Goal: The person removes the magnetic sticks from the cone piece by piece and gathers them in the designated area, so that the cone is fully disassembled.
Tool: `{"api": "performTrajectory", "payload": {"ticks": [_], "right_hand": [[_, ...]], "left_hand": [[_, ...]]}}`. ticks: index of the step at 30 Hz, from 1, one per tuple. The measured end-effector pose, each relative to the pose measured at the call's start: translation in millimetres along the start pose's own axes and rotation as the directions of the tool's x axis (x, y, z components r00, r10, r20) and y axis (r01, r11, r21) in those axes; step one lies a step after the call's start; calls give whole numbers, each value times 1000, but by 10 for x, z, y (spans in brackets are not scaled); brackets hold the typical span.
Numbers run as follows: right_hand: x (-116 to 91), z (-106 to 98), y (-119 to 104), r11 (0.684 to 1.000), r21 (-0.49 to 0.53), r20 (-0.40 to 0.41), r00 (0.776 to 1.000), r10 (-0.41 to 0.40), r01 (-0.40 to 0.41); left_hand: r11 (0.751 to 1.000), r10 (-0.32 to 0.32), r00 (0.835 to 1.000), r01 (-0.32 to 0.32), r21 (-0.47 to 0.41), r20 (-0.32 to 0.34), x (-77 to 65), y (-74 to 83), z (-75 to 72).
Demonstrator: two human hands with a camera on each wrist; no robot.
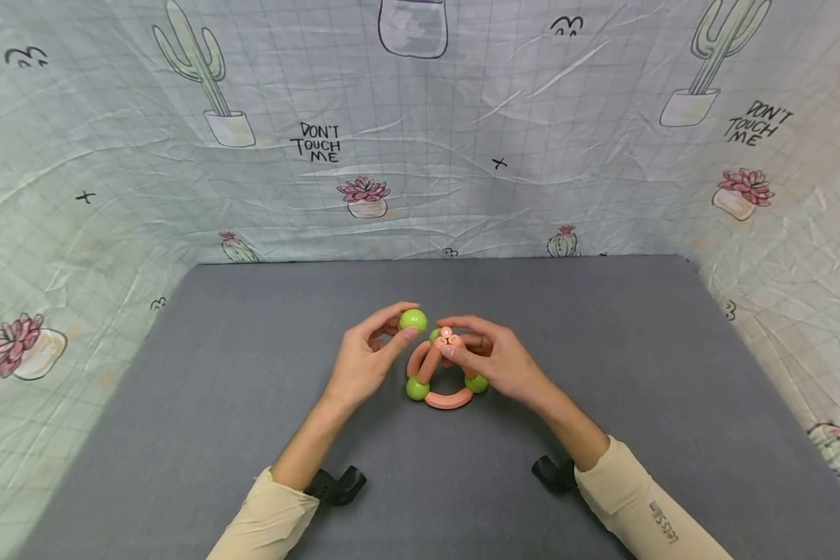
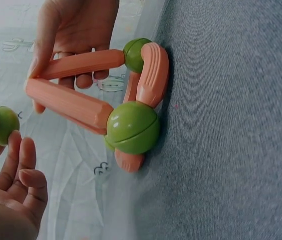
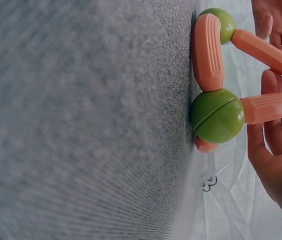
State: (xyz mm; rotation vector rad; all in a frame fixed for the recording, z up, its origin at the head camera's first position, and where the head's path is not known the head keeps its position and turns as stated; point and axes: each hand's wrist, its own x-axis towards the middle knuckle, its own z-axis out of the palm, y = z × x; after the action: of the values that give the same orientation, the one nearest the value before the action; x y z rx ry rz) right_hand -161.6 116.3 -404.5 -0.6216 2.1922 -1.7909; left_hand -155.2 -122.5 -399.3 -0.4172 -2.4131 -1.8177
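The loose green ball (image 1: 413, 320) is up in the air, pinched between the thumb and fingers of the left hand (image 1: 364, 359); it lies to the left of, and in the left wrist view slightly above, the bunched upper ends of the straight orange rods (image 1: 430, 362), near them yet not touching; being round, the ball offers no long axis, whereas the rods lean inward, their long axes rising from the base and meeting at the top; the right hand (image 1: 502, 359) is the one at that meeting point, its thumb and fingers gripping the rods close to their ends, three of which show side by side in the head view; the left hand comes no nearer to them than the ball it carries; below, the ribbed rods run down to green corner balls (image 1: 417, 389), which are linked by curved orange rods (image 1: 449, 400) in a ring resting on the grey tabletop (image 1: 252, 350); farther out, cream sleeves (image 1: 269, 515) cover the forearms and black wrist mounts (image 1: 339, 486) sit just beside them; behind it all hangs a pale, wrinkled cloth (image 1: 420, 140) printed with cacti and "DON'T TOUCH ME".
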Motion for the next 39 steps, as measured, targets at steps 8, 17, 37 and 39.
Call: {"api": "performTrajectory", "payload": {"ticks": [8, 17, 37, 39], "right_hand": [[5, -7, 12, 1000, -19, 8, 1000, -12, 12], [-1, -15, 7, 1000, 3, 9, 1000, 22, -22], [-9, -13, -20, 999, -11, -3, 999, 48, -48], [-9, -15, -22, 999, -10, -2, 999, 49, -49]], "left_hand": [[1000, 15, 1000, -15, 3, 5, 21, -51, -63], [1000, -14, 1000, 14, -16, 8, 27, -113, -127], [991, -130, 991, 130, 15, 10, 17, -205, -390], [991, -135, 991, 135, 11, 6, 22, -224, -426]]}}
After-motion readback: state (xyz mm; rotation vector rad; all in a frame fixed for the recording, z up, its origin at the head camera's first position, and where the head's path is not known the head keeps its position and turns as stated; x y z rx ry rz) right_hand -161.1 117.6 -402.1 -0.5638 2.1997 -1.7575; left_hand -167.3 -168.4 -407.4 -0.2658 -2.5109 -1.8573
